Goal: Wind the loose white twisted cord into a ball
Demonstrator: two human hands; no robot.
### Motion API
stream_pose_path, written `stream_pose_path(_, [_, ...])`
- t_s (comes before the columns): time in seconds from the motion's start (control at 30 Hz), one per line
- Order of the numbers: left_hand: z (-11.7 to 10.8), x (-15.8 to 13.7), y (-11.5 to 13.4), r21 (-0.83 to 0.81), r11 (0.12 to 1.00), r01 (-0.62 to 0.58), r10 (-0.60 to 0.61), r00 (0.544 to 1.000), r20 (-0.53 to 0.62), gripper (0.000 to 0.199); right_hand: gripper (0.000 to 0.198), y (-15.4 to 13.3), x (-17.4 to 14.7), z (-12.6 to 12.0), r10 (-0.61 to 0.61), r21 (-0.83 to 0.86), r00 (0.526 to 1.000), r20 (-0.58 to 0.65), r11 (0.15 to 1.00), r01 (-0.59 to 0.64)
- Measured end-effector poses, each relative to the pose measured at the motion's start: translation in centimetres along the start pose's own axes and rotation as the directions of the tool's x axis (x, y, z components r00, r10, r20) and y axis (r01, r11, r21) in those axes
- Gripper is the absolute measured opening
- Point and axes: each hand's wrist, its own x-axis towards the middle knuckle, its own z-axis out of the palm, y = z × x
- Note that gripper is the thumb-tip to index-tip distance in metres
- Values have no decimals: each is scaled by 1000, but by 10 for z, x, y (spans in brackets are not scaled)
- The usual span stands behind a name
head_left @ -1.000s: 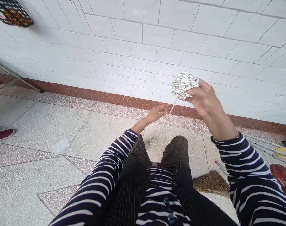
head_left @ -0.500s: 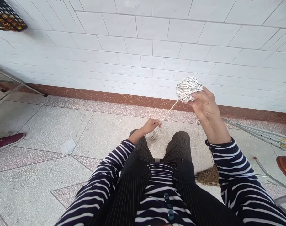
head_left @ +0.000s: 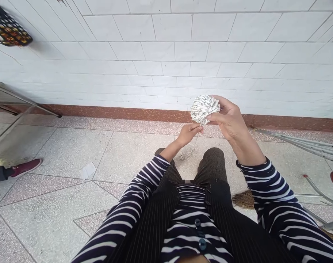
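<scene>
A ball of white twisted cord (head_left: 203,109) is gripped from its right side by my right hand (head_left: 230,118), thumb in front and fingers behind. Just below the ball's lower edge, my left hand (head_left: 188,133) pinches the loose strand of the same cord, close to where it meets the ball. More loose cord (head_left: 185,156) lies in a small tangle low between my knees, partly blurred.
White tiled wall (head_left: 161,51) rises in front. A metal-legged table (head_left: 29,104) and another person's maroon shoe (head_left: 26,168) are at left. A white paper (head_left: 88,170) lies on the floor. Broom bristles (head_left: 243,199) and folded metal poles (head_left: 300,140) are at right.
My right hand and the ball have moved left and slightly down. My left hand has risen to the right, so the stretched cord between them has shortened to almost nothing.
</scene>
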Motion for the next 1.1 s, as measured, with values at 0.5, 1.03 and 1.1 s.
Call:
stream_pose_path(0.5, [-40,-40,37,276,961,34,-100,968,229,36,63,69,33,-42,-236,-879,970,-50,472,70])
stream_pose_path(1.03, [-28,-16,-4,282,955,-92,75,995,72,35,88,98,-24,-67,380,33,818,431,900,-435])
stream_pose_path(1.1, [-23,-18,-17,150,988,-37,27,997,70,36,91,97,-25,-66,368,132,819,441,875,-465])
